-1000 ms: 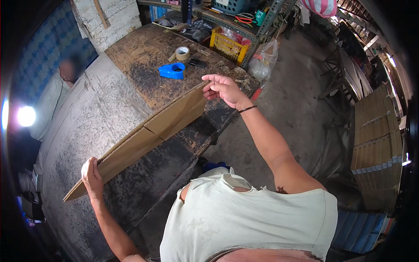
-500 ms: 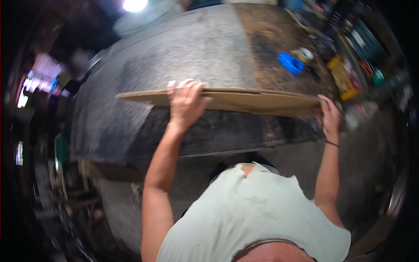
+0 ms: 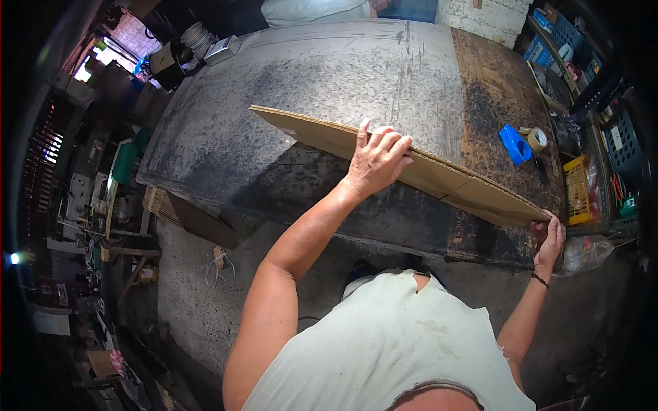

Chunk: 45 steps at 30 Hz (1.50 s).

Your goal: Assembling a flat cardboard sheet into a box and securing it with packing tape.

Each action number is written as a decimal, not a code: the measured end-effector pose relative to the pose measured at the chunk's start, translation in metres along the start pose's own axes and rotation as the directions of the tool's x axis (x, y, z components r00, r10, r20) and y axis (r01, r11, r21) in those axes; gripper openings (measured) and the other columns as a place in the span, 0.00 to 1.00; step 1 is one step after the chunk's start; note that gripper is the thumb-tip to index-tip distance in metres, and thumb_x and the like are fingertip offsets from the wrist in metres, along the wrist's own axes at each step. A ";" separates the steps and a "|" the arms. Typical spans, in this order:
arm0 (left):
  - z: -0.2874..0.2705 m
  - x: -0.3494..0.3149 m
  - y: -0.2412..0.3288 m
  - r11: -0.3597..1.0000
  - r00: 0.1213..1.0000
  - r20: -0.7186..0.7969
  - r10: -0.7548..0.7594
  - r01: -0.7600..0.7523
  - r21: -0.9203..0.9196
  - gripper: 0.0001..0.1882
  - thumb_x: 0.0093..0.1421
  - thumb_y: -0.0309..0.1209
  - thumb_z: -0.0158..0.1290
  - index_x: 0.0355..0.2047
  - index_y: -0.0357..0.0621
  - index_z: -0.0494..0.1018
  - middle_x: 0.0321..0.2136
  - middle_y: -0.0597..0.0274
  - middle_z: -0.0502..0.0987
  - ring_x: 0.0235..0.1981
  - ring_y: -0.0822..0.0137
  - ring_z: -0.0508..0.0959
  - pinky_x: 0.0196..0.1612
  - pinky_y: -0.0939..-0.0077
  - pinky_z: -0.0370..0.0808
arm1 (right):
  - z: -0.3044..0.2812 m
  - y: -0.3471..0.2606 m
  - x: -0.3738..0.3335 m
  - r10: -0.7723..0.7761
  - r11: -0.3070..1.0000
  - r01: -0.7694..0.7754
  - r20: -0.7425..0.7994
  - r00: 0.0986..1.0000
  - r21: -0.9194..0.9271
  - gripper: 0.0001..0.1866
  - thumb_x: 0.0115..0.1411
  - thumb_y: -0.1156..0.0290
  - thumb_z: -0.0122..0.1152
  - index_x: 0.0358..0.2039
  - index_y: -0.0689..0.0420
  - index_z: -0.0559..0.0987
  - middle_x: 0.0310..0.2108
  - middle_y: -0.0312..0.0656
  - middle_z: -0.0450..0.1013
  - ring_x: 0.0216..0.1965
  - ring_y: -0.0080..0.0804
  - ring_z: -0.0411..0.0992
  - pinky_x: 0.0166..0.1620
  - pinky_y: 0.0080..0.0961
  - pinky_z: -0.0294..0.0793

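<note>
A flat folded cardboard sheet stands on its long edge across the dark worktable. It runs slantwise, its left end farther away and its right end close to the table's near right corner. My left hand grips the upper edge around the middle, fingers hooked over the far side. At the right end, my right hand holds the corner, with the thumb side against the board. The sheet's lower edge is partly lost in its own shadow.
A blue tape dispenser and a roll of brown tape lie at the table's right side. Beyond the edge stand a yellow crate and shelves with blue baskets. Stacked cardboard leans below the table's left front.
The cardboard has turned from nearly crosswise to slanted, its right end now nearer me and its left end farther off. Both hands have kept their hold. My view has shifted too.
</note>
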State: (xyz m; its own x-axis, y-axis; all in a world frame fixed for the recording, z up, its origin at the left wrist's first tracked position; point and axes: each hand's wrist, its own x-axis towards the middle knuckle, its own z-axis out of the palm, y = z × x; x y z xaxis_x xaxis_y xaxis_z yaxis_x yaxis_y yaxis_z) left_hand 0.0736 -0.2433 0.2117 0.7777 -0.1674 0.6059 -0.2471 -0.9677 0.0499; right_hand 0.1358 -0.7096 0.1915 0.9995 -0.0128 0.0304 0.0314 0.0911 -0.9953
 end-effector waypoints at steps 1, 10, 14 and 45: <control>0.000 0.001 0.007 0.999 1.000 0.002 0.022 -0.022 -0.032 0.22 0.56 0.43 0.57 0.50 0.53 0.71 0.44 0.67 0.72 0.53 0.64 0.69 0.63 0.43 0.48 | 0.002 -0.003 -0.001 0.003 1.000 -0.003 -0.011 1.000 -0.002 0.19 0.69 0.57 0.46 0.48 0.59 0.74 0.26 0.33 0.70 0.32 0.23 0.71 0.42 0.25 0.74; 0.000 0.006 0.016 0.993 0.992 0.048 0.118 -0.117 -0.028 0.23 0.56 0.38 0.57 0.52 0.53 0.70 0.44 0.66 0.72 0.50 0.66 0.71 0.62 0.53 0.54 | -0.011 0.007 -0.002 0.029 0.983 -0.027 -0.012 1.000 0.183 0.18 0.69 0.60 0.47 0.46 0.63 0.74 0.26 0.35 0.70 0.30 0.26 0.70 0.41 0.25 0.73; -0.007 0.013 0.017 0.992 0.989 0.091 0.119 -0.114 -0.051 0.18 0.53 0.38 0.59 0.45 0.51 0.71 0.34 0.66 0.72 0.40 0.64 0.73 0.46 0.62 0.66 | -0.007 -0.002 -0.012 0.096 0.974 -0.079 -0.070 0.993 0.211 0.20 0.69 0.58 0.47 0.40 0.64 0.76 0.25 0.37 0.71 0.29 0.28 0.71 0.38 0.25 0.73; 0.026 -0.325 0.067 -0.770 -0.153 0.879 -0.452 0.564 -0.298 0.15 0.65 0.47 0.49 0.39 0.49 0.70 0.31 0.63 0.76 0.23 0.73 0.73 0.21 0.81 0.70 | 0.213 0.184 0.050 0.176 0.340 0.454 0.529 0.830 -0.824 0.39 0.48 0.53 0.66 0.58 0.55 0.65 0.60 0.50 0.59 0.64 0.53 0.51 0.62 0.65 0.47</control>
State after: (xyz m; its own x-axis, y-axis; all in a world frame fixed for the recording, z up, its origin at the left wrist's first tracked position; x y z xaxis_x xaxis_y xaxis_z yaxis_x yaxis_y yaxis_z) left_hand -0.1814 -0.2588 -0.0024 0.5005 0.2973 -0.8131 0.4569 0.7070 0.5398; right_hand 0.1938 -0.4810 0.0296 0.8403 0.5326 -0.1012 0.4559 -0.7952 -0.3997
